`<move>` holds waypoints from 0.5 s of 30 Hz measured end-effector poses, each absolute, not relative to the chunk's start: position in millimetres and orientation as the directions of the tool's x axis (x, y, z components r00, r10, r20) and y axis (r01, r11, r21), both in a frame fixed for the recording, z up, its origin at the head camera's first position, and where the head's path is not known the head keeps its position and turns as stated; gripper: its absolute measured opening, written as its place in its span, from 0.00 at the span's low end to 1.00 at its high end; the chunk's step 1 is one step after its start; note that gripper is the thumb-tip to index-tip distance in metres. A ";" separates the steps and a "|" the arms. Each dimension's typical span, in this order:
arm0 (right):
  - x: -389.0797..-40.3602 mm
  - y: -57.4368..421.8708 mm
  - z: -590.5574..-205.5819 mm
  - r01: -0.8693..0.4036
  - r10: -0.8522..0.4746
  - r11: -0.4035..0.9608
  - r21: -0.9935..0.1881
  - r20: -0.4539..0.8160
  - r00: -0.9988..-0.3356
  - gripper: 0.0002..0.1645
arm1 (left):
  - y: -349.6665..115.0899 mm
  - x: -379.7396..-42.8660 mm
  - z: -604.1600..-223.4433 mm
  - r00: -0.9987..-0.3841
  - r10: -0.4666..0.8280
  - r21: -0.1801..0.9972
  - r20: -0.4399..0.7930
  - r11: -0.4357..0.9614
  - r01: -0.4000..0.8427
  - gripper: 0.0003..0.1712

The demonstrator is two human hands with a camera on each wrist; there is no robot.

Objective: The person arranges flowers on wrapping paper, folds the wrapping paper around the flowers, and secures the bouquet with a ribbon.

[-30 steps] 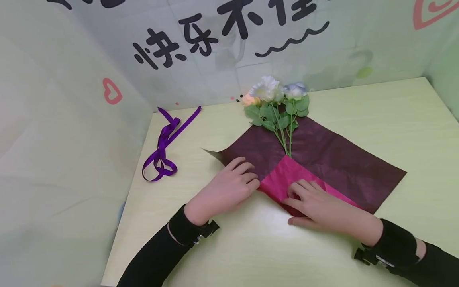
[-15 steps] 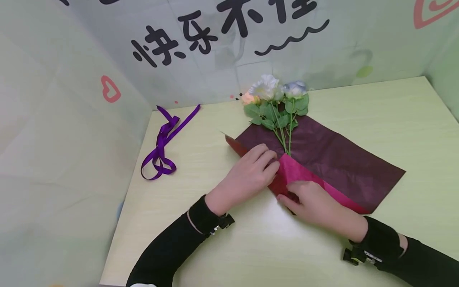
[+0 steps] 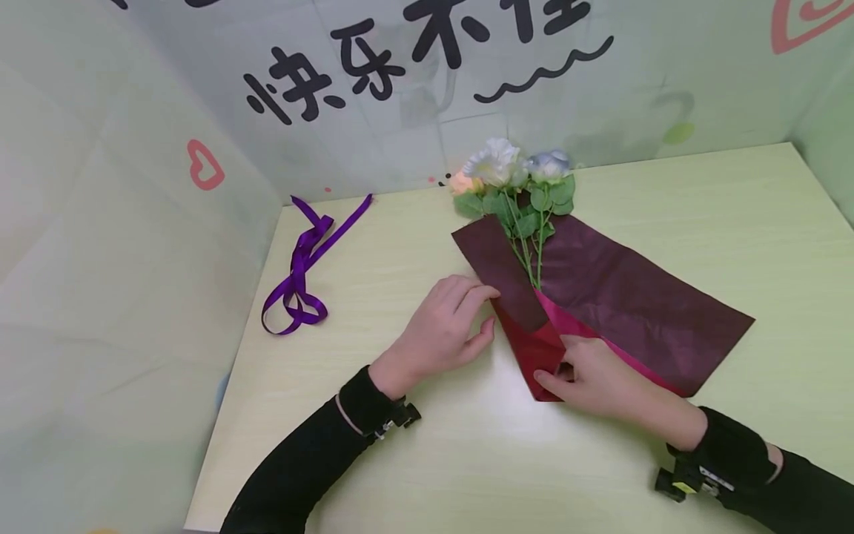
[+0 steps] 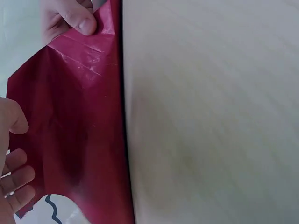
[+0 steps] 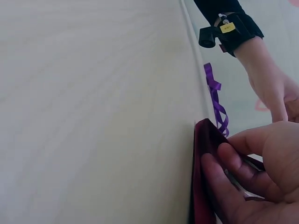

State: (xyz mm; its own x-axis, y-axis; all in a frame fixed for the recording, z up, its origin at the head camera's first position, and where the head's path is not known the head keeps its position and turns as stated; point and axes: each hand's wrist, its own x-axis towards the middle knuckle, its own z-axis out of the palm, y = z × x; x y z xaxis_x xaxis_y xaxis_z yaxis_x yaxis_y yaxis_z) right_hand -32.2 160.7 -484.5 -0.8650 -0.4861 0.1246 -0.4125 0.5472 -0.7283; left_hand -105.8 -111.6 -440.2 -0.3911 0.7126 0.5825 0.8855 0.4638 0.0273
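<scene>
A sheet of plum wrapping paper (image 3: 640,297) lies on the table under a small bunch of flowers (image 3: 495,165) with green leaves and stems. Its left side is folded over the lower stems, showing a red band near the bottom. Thumb and fingers of my right hand (image 3: 594,378) pinch this flap's lower edge; the right wrist view shows the paper (image 5: 202,177) between them. Beside the fold's left edge is my left hand (image 3: 437,326), fingers loosely bent, the index fingertip right at the paper. In the left wrist view, its fingers (image 4: 17,179) overlap the red paper (image 4: 88,140).
A tangled purple ribbon (image 3: 303,271) lies at the table's back left. Behind the pale wooden table (image 3: 414,475) hangs a printed backdrop (image 3: 414,111) with dark lettering, and the flower heads reach the table's back edge. Both wrists wear black bands with small cameras.
The paper's left corner has come up and over to the right, across the stems. My left hand went right with it, then drew back left; my right hand now pinches the flap.
</scene>
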 end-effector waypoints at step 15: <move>-35.9 162.9 -487.7 -0.363 -0.476 0.533 -0.764 0.084 -0.875 0.16 | -100.8 -108.0 -451.5 -0.327 0.809 0.134 0.488 0.300 0.944 0.45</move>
State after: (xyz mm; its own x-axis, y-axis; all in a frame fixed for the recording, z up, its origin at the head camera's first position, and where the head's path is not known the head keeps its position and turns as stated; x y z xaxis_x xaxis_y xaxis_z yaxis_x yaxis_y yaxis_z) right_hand -35.9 162.9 -487.7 -0.8752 -0.4764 0.0838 -0.3634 0.5332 -0.7639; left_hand -108.0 -100.8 -451.5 -0.3267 0.8094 0.4880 0.9444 0.3001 0.1345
